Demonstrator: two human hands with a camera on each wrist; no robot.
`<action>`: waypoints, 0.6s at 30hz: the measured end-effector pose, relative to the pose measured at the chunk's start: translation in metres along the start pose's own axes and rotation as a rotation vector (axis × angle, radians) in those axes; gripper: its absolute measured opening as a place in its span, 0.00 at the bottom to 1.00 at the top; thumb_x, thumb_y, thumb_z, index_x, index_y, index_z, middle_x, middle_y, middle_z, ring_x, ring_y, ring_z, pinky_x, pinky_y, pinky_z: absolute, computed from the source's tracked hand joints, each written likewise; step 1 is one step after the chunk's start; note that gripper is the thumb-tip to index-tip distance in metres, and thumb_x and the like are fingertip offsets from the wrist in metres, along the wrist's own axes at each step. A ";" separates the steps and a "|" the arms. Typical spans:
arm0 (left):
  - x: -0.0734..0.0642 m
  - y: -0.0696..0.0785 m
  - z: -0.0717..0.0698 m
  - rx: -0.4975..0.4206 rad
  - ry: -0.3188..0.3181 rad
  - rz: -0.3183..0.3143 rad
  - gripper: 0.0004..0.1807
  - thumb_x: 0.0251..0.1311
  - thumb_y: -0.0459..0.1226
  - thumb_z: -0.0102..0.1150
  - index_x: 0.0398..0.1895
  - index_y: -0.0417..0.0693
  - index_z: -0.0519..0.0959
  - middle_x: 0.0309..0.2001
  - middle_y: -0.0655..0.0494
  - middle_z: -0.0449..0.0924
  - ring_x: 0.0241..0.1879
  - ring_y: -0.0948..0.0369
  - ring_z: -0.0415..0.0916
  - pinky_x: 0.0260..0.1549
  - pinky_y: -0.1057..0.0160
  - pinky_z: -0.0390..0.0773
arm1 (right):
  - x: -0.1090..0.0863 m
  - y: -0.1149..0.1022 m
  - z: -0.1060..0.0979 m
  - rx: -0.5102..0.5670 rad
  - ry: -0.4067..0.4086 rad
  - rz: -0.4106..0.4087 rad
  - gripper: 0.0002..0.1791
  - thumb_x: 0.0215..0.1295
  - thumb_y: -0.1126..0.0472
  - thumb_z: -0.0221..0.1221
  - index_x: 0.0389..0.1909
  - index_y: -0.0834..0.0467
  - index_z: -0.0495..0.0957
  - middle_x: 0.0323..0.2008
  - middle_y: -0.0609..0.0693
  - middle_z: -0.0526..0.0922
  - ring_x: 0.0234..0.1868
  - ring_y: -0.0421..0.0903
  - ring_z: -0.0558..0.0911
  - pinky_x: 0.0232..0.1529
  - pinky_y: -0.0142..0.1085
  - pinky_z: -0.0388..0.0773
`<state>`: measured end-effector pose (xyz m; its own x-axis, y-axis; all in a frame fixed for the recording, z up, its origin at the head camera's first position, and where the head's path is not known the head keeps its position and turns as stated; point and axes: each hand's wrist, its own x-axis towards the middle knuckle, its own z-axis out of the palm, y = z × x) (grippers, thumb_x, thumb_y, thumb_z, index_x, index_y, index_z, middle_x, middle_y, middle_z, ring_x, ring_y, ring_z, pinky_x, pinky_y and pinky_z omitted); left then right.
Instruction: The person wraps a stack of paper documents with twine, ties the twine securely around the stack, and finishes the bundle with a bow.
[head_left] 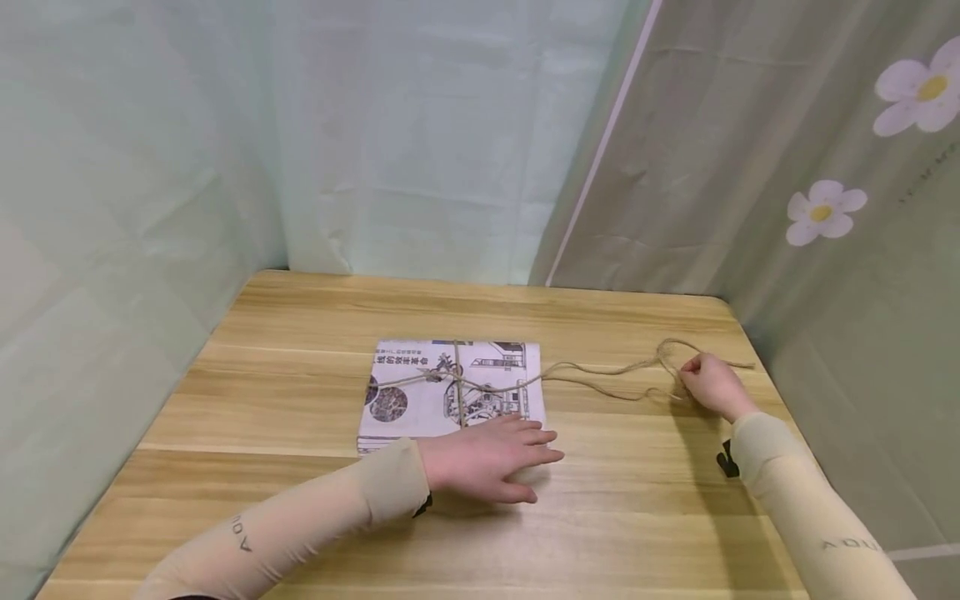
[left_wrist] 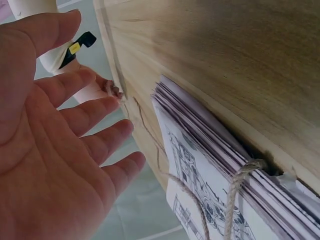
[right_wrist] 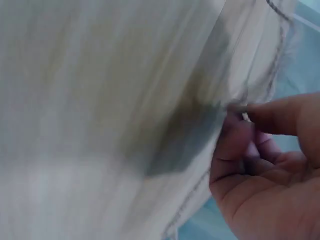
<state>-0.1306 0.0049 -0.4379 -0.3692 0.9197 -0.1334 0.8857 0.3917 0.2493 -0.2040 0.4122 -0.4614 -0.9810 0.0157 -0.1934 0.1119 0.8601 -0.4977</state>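
Observation:
A stack of folded newspapers (head_left: 420, 421) lies on the table, with brown twine (head_left: 592, 368) crossed over its top and round its sides. Two loose lengths of the twine trail to the right. At their far part my right hand (head_left: 716, 386) pinches the twine between thumb and fingertip, as the right wrist view also shows. My left hand (head_left: 491, 458) is spread, palm down, above the stack's near right corner. In the left wrist view its fingers are straight and hold nothing, with the layered paper edges (left_wrist: 210, 145) and a twine loop (left_wrist: 235, 195) beside them.
The wooden table (head_left: 300, 325) has its right edge close to my right hand. Pale curtains (head_left: 420, 150) hang behind and at the sides, with white flowers (head_left: 825, 212) on the right one. Both forearms wear light sleeves and a black wrist strap.

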 end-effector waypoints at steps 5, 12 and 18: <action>0.000 -0.001 0.000 -0.009 0.003 0.004 0.35 0.73 0.55 0.54 0.78 0.55 0.64 0.78 0.50 0.59 0.77 0.48 0.55 0.74 0.47 0.54 | -0.007 -0.004 -0.007 0.147 -0.038 0.045 0.26 0.79 0.57 0.46 0.63 0.75 0.70 0.56 0.73 0.75 0.54 0.65 0.75 0.52 0.55 0.74; -0.002 -0.003 0.000 -0.025 0.006 0.008 0.34 0.73 0.55 0.55 0.78 0.54 0.65 0.77 0.50 0.60 0.76 0.48 0.56 0.74 0.48 0.55 | -0.013 -0.004 -0.019 0.297 0.137 0.156 0.19 0.77 0.54 0.40 0.29 0.62 0.66 0.21 0.49 0.68 0.22 0.48 0.68 0.25 0.42 0.68; -0.003 -0.007 0.000 -0.050 0.015 0.017 0.33 0.74 0.53 0.54 0.77 0.52 0.66 0.77 0.48 0.61 0.76 0.49 0.56 0.74 0.50 0.54 | -0.018 -0.012 -0.018 0.443 0.366 0.149 0.21 0.79 0.51 0.41 0.47 0.66 0.72 0.41 0.54 0.78 0.33 0.43 0.73 0.31 0.35 0.72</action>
<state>-0.1354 -0.0004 -0.4396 -0.3589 0.9263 -0.1145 0.8769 0.3767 0.2986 -0.1903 0.4105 -0.4364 -0.9318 0.3622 -0.0237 0.2309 0.5412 -0.8086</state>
